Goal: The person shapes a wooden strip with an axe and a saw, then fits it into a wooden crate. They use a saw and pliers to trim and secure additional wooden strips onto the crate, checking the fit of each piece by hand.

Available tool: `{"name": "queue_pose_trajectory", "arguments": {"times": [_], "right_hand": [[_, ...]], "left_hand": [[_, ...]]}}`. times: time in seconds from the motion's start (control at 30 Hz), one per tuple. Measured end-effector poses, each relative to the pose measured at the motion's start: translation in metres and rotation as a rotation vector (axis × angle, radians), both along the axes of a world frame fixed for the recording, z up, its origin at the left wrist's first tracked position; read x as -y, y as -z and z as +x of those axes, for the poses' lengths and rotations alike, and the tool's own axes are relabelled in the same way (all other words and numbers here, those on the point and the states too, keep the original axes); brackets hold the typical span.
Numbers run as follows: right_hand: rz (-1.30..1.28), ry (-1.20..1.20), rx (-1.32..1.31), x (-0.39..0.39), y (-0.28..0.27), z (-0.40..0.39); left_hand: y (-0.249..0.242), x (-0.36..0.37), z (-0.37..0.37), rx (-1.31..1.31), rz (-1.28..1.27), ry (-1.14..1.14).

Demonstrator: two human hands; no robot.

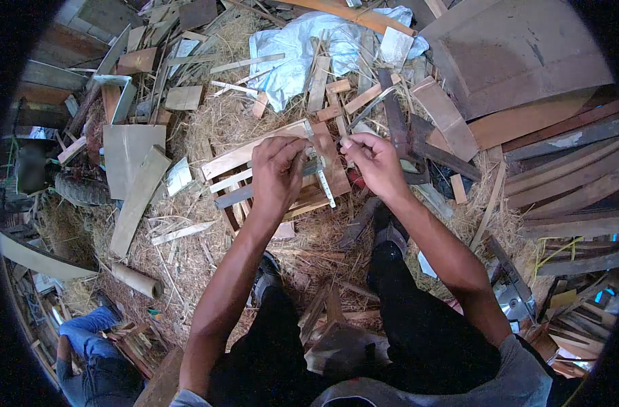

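My left hand (280, 166) is closed, its thumb and fingertips pinched beside a narrow pale strip (323, 182) with dark marks or holes. What sits in that pinch is too small to make out. Just to the right, my right hand (376, 163) is also closed, with thumb and forefinger together; anything between them is not clear. A small gap separates the two hands. Both are above a low slatted wooden frame (248, 154), which has a brown board (333, 163) on its right side. The strip slants down across this frame, and my left hand partly covers the slats.
Straw and wood offcuts cover the floor around my feet. A crumpled pale blue sheet (309, 44) lies ahead. Large boards (520, 61) lean at the right, a cardboard-like panel (129, 156) at the left. Another person in blue jeans (92, 332) is at lower left. A metal tool (516, 302) lies at right.
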State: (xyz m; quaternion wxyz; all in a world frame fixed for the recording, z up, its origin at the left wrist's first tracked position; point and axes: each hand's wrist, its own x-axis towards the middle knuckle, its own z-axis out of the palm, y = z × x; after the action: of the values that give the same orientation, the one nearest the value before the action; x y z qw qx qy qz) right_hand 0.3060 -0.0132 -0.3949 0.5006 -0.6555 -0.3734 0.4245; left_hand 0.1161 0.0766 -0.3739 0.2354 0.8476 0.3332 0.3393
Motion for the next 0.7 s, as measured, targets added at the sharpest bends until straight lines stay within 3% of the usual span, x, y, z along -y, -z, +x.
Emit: {"name": "queue_pose_trajectory", "arguments": {"times": [0.1, 0.27, 0.43, 0.53, 0.7], "right_hand": [[0.015, 0.023, -0.041, 0.003, 0.018, 0.009], [0.099, 0.141, 0.278, 0.028, 0.020, 0.052], [-0.215, -0.015, 1.142, 0.074, 0.059, 0.130], [-0.501, -0.105, 1.211, 0.086, 0.074, 0.160], [-0.583, -0.336, 1.168, 0.091, 0.090, 0.196]], "left_hand": [[0.002, -0.001, 0.000, -0.022, 0.039, 0.006], [0.006, 0.000, 0.001, 0.016, -0.025, -0.012], [0.007, 0.001, 0.000, -0.024, -0.027, -0.016], [0.011, -0.002, 0.001, -0.034, 0.023, -0.001], [0.005, 0.001, -0.001, -0.058, 0.061, 0.001]]}}
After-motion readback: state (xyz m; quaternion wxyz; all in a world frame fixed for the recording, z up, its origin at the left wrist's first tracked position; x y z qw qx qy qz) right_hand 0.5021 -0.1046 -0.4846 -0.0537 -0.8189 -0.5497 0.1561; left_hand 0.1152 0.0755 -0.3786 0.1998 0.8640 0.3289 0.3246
